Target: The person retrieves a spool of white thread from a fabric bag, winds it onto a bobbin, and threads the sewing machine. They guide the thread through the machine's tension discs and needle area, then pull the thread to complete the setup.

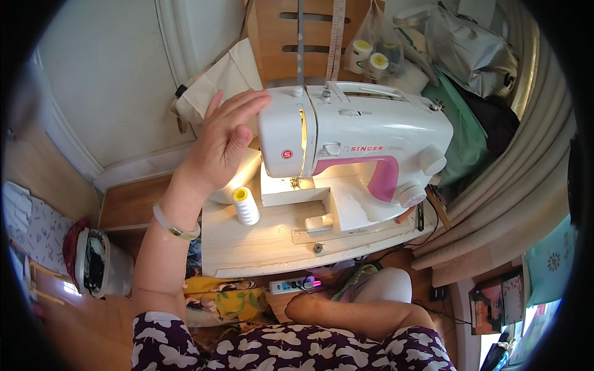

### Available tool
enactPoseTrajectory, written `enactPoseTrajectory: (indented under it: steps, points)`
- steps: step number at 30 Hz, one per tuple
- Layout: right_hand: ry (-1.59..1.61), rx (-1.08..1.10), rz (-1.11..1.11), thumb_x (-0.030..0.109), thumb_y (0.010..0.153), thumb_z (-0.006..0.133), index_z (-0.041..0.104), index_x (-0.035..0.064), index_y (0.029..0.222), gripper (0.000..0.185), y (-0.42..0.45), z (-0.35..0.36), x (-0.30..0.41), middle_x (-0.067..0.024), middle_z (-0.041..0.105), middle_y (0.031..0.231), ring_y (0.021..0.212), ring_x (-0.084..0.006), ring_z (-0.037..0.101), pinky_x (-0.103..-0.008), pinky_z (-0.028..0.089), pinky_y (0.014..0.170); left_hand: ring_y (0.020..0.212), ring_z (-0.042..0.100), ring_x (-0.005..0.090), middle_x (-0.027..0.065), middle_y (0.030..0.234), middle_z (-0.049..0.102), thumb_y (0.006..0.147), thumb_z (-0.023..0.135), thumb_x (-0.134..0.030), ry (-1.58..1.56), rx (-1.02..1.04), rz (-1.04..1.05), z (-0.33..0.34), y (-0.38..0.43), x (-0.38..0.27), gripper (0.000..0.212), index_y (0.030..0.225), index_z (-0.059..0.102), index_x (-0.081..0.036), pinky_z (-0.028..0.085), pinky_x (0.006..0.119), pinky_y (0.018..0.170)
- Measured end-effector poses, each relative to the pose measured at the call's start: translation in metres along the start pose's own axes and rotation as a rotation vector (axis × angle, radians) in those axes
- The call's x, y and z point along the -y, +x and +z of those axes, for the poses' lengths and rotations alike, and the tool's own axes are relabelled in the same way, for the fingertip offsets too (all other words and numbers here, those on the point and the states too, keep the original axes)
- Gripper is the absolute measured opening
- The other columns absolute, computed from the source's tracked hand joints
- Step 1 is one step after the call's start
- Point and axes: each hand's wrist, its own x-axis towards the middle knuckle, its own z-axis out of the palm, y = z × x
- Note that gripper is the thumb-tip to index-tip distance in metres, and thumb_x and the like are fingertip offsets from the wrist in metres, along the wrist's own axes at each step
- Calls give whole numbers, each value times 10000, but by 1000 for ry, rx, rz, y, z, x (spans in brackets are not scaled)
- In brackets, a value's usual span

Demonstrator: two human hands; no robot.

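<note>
A white Singer sewing machine (371, 130) with a pink arch stands on a small wooden table (260, 250). My left hand (225, 134) rests at the machine's left end, its fingertips touching the upper edge of the end cover, the thumb apart and nothing held. Light shines on the needle area. A cone of white thread (246, 208) stands left of the machine. In front lie a metal bobbin case or bobbin (318, 248) and a clear ruler (301, 237). My right forearm (366, 317) bends across my lap; its hand (301, 307) is low before me, partly hidden, its fingers unclear.
A power strip (290, 285) with cables lies below the table edge, beside yellow floral fabric (227, 297). A clear bag of thread cones (378, 55) hangs behind the machine. Beige curtains (515, 185) hang close on the right. A fabric-filled bin (111, 264) stands at left.
</note>
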Motion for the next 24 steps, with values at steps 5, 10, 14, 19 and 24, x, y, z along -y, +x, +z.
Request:
enactPoseTrajectory:
  steps: [5,10,14,19,24]
  points:
    - [223,-61,43,140,786,655,769,39,857,168,-44,-83,21,-147,744,864,801,-318,724,-452,571,665,1347,471,312,151,1383,569,1006,253,-642,-15,-16,-1,1,0,0,752,1349,565,-51,136,522,1192]
    - [145,-41,33,155,776,669,764,26,841,172,-39,-76,21,-162,737,837,778,-329,721,-462,566,649,1344,474,314,153,1377,574,1014,252,-629,-11,-27,6,2,-1,-1,738,1343,569,-49,141,523,1191]
    - [32,18,-27,143,775,661,763,33,836,162,-20,-32,7,-161,731,825,780,-327,718,-452,559,644,1344,475,312,150,1372,578,1017,247,-626,-2,-29,8,2,-1,0,735,1338,572,-50,144,522,1191]
    - [-10,-17,-19,106,784,634,763,53,815,143,-18,-25,5,-122,732,830,797,-309,716,-432,550,655,1343,476,308,143,1374,578,1010,241,-641,6,-28,3,3,0,0,749,1337,573,-55,146,524,1192]
    - [121,-19,27,164,787,677,765,37,850,167,-37,-75,20,-151,741,859,808,-321,726,-441,576,667,1340,477,310,140,1374,577,1005,231,-649,-1,-28,-3,3,-1,-1,761,1339,571,-55,143,523,1191]
